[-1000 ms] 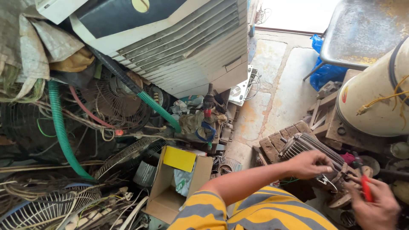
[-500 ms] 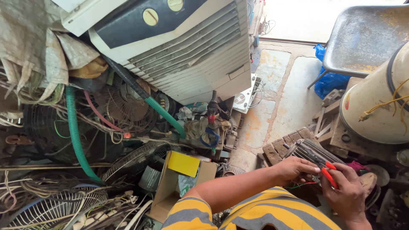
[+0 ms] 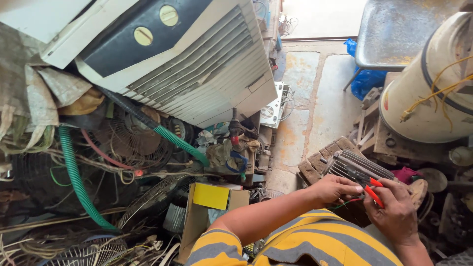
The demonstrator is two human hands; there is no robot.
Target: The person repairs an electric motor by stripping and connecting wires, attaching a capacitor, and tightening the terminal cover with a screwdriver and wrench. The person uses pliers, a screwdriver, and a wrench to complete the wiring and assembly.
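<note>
Right hand point(image 3: 396, 212) clamped on red-handled pliers point(image 3: 374, 192) | left hand point(image 3: 335, 188) fingers pinched together, apparently on a thin wire point(image 3: 345, 203), though the view is poor | both at ribbed motor point(image 3: 354, 167) resting on bricks point(image 3: 320, 160) | risk: pliers may slip and nick fingertips, given close grip.

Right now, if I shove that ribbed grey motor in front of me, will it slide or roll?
The ribbed motor is probably heavy and stiff: finned metal casing. Lying on its rounded side against bricks, it would likely resist sliding and might rock rather than roll.
</note>
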